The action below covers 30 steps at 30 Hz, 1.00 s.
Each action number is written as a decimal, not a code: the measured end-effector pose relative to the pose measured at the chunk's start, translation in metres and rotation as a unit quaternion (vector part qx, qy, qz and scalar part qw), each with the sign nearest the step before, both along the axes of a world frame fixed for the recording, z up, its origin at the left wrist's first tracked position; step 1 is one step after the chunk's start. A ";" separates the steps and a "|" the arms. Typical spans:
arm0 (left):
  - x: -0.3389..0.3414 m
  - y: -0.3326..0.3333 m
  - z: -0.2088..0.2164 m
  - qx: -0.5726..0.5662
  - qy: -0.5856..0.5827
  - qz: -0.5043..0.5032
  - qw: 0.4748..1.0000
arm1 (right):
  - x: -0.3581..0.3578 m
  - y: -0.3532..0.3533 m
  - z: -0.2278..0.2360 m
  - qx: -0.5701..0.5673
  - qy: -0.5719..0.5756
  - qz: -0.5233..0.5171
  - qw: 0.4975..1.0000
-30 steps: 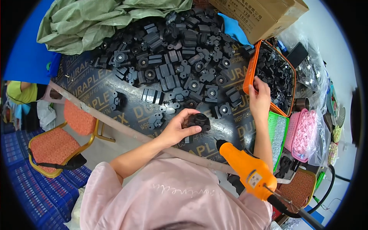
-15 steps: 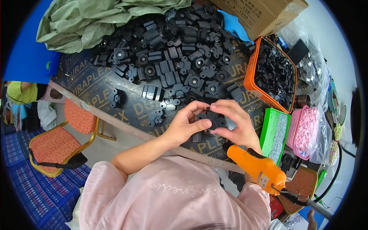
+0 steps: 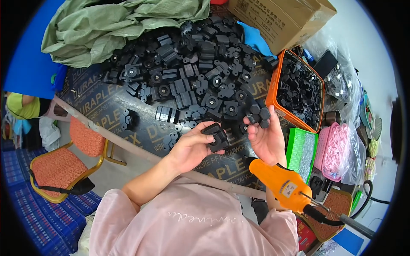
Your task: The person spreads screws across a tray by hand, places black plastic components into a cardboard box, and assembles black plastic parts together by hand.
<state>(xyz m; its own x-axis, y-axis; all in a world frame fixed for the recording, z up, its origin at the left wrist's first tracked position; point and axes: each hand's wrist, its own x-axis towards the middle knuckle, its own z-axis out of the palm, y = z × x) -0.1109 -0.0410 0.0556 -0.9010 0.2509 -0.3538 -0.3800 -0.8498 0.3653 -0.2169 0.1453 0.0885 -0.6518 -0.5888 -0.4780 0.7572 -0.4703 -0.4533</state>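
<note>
My left hand (image 3: 191,148) is closed on a square black plastic housing (image 3: 218,135) with a round middle, the thumb lying across it. To its right, my right hand (image 3: 270,143) grips a lobed black plastic cover (image 3: 259,114) between thumb and fingers, apart from the housing. Just beyond both hands lies a large heap of similar black parts (image 3: 183,87), some blocky and some with round centres. An orange power screwdriver (image 3: 279,183) hangs over my right forearm, its tip near the wrist.
An orange-rimmed bin (image 3: 273,91) of small black pieces stands right of the heap. Beside it are a green basket (image 3: 292,147) of small clear or silvery pieces and a pink basket (image 3: 318,155). A carton (image 3: 294,25) and green cloth (image 3: 94,30) bound the far side.
Both hands were together around black parts; now they are apart. The right hand has moved right with the lobed cover, and the left keeps the housing, its round middle now showing.
</note>
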 end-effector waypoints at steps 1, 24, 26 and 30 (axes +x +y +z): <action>-0.001 0.001 -0.001 0.001 -0.002 -0.001 1.000 | 0.001 0.000 -0.002 0.001 0.007 0.013 1.000; -0.014 0.000 0.010 -0.682 0.308 -0.225 0.624 | -0.006 0.066 0.005 0.493 0.425 0.154 0.743; -0.034 0.013 0.013 -0.702 0.338 -0.176 0.601 | -0.035 0.071 0.009 0.564 0.498 0.038 0.658; -0.065 0.057 0.003 -0.817 0.336 -0.183 0.432 | -0.092 0.061 -0.001 0.661 0.604 0.022 0.444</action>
<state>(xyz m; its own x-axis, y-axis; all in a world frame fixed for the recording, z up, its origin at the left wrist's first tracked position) -0.1761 0.0162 0.0590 -0.9440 0.3295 -0.0182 0.2775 0.8223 0.4968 -0.3087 0.2065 0.0877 -0.9046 -0.3384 0.2594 -0.4194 0.8157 -0.3984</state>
